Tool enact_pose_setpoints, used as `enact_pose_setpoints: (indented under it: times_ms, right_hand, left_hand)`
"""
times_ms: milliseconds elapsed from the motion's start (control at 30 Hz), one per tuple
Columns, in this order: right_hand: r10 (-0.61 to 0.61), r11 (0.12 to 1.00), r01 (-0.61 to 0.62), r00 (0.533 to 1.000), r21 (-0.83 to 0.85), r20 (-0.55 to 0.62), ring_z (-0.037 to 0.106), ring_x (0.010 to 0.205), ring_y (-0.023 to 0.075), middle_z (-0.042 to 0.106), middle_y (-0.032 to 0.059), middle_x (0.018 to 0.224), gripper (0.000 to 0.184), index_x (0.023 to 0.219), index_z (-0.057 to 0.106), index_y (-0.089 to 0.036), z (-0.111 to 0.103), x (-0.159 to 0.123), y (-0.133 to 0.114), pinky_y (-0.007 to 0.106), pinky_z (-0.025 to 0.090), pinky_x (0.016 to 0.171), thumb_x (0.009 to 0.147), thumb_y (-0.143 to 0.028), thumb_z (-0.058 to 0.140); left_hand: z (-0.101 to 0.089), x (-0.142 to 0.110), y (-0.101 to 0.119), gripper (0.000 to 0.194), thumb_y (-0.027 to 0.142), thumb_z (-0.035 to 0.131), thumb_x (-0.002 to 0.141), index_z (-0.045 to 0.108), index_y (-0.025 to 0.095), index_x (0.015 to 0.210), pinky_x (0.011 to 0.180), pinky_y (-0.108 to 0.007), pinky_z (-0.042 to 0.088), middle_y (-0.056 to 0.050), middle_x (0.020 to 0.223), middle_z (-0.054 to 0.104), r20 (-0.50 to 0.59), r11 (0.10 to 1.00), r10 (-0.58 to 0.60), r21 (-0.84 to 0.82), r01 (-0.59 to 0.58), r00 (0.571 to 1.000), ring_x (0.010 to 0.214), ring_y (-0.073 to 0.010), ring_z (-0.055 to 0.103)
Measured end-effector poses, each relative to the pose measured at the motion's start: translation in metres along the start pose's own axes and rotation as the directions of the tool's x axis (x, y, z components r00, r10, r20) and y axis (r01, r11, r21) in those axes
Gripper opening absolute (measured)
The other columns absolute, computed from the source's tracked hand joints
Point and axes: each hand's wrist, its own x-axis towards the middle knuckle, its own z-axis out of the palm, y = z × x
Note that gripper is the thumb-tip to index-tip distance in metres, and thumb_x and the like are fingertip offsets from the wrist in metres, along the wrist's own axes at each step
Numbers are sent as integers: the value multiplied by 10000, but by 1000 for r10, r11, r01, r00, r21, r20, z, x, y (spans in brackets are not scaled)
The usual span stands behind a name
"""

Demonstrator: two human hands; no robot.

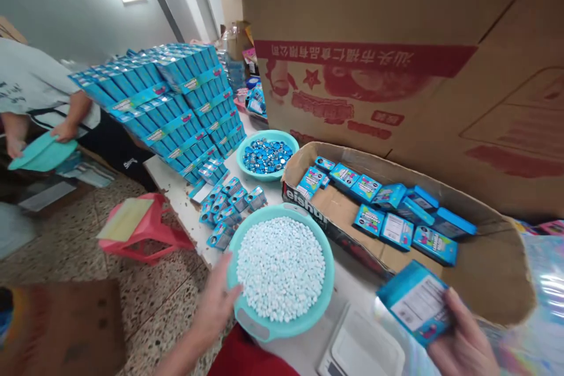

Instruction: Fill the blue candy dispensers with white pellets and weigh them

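My right hand (465,335) grips a small blue printed box (416,302) by its right side, with a white label panel facing up. Blurred by motion, my left hand (214,299) is at the left rim of a turquoise basin (328,282), thumb and fingers apart and nothing seen in them. Small white candy-like pieces (282,264) fill the basin. Just beyond it stand several small blue boxes (229,205) with round holes in their ends. A white scale (363,346) lies between the basin and my right hand.
A cut-down cardboard tray (497,264) holds several blue boxes. Behind it rises a large carton (361,23). A second basin (268,155) contains shiny blue and silver pieces. Stacked blue display boxes (176,106) stand left, near a red stool (141,229) and another person (44,88) holding a turquoise basin.
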Motion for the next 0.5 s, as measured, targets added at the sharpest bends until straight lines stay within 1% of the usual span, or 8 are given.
enact_pose_setpoints:
  times_ms: [33,100,167,233,333,400,433,500]
  right_hand:
    - [28,1000,-27,999,-11,35,664,873,327,717,82,772,333,803,681,-213,3,-10,5,518,524,797,654,-511,695]
    - [125,992,-125,989,-9,78,668,851,328,716,82,748,381,805,687,-189,10,-27,10,503,533,789,628,-525,713]
    - [246,968,-249,964,15,101,674,815,319,718,74,748,403,812,690,-179,17,-43,10,479,542,776,592,-511,751]
    - [316,946,-323,940,39,128,677,776,297,721,57,775,400,827,686,-185,26,-55,9,444,551,756,560,-463,793]
    - [323,941,-336,925,33,200,671,735,261,711,41,807,387,825,673,-188,46,-65,9,386,561,697,539,-402,822]
    - [290,954,-301,923,6,252,656,704,232,697,32,788,392,823,668,-183,63,-67,9,344,557,655,542,-408,821]
    - [258,964,-265,926,-14,275,644,689,214,689,26,773,398,830,665,-182,72,-67,9,320,550,640,549,-420,817]
    - [174,984,-155,936,-83,306,617,671,181,673,13,751,417,858,656,-185,88,-67,9,276,530,626,568,-448,802]
  left_hand:
    - [16,1,-4,477,421,469,878,418,240,1316,1047,-480,354,-62,1395,418,-10,1000,3,-23,-3,1000,1274,-293,388]
    - [55,8,-7,524,418,425,882,357,213,1359,1084,-485,299,-89,1421,387,-80,997,-65,-48,61,995,1322,-290,328]
    - [92,23,-7,517,418,405,880,397,174,1336,1079,-502,282,-134,1389,416,-175,983,-185,-33,182,967,1310,-296,342]
    - [114,40,-5,478,421,422,865,487,173,1269,1065,-503,285,-145,1334,466,-222,970,-242,-33,240,945,1275,-302,379]
    - [123,67,2,378,401,520,808,621,194,1108,1039,-482,303,-129,1226,533,-197,964,-259,-114,240,946,1200,-305,439]
    - [120,81,9,271,369,631,718,685,218,936,1036,-457,293,-100,1119,570,-155,923,-321,-271,272,934,1153,-304,462]
    - [118,87,12,216,344,682,664,695,226,844,1037,-442,285,-83,1062,583,-116,869,-376,-388,307,919,1140,-302,466]
    - [114,94,18,164,304,743,574,676,226,701,1023,-416,290,-55,947,598,-9,703,-484,-599,383,875,1110,-298,476]
